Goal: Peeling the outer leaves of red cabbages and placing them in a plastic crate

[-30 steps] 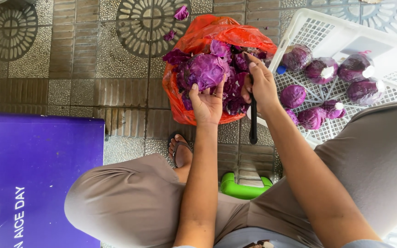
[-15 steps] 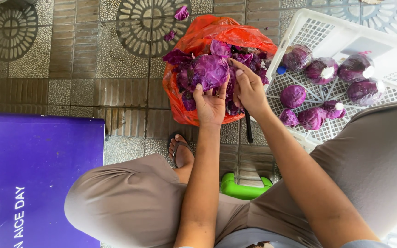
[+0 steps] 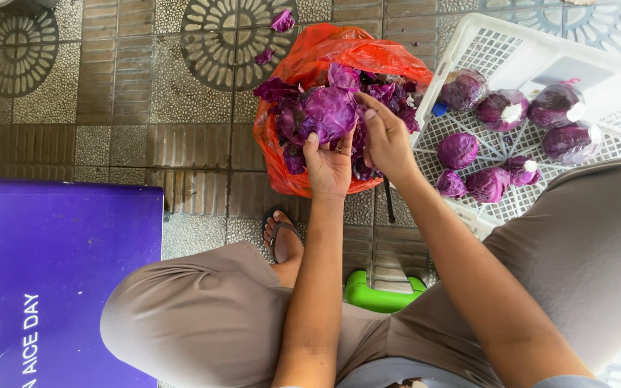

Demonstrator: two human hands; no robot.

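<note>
Head view, held thing: a round purple cabbage head is gripped from below by the left hand, fingers curled up around its near side; it is held over the mouth of the bag, at about 12 o'clock from the person's knees.
Head view, left hand: clenched on the cabbage head, thumb and fingertips pressed into its leaves.
Head view, right hand: the right hand is set just beside the cabbage at its 3 o'clock side, fingers bent against the outer leaves; a dark, thin handle is seen pointing down below this hand, and whether it is held cannot be told.
Head view, bag: a crumpled red-orange plastic bag is laid on the patterned tile floor, filled with loose purple cabbage leaves.
Head view, crate: a white plastic lattice crate is placed at 2 o'clock from the hands, touching the bag's right edge; several wrapped purple cabbage heads are lying in it.
Head view, scraps: torn purple leaf scraps are scattered on the floor at 11 o'clock from the bag.
Head view, near things: a purple flat board is seen at 8 o'clock, a bright green plastic stool edge between the knees, and a sandalled foot just below the bag.
</note>
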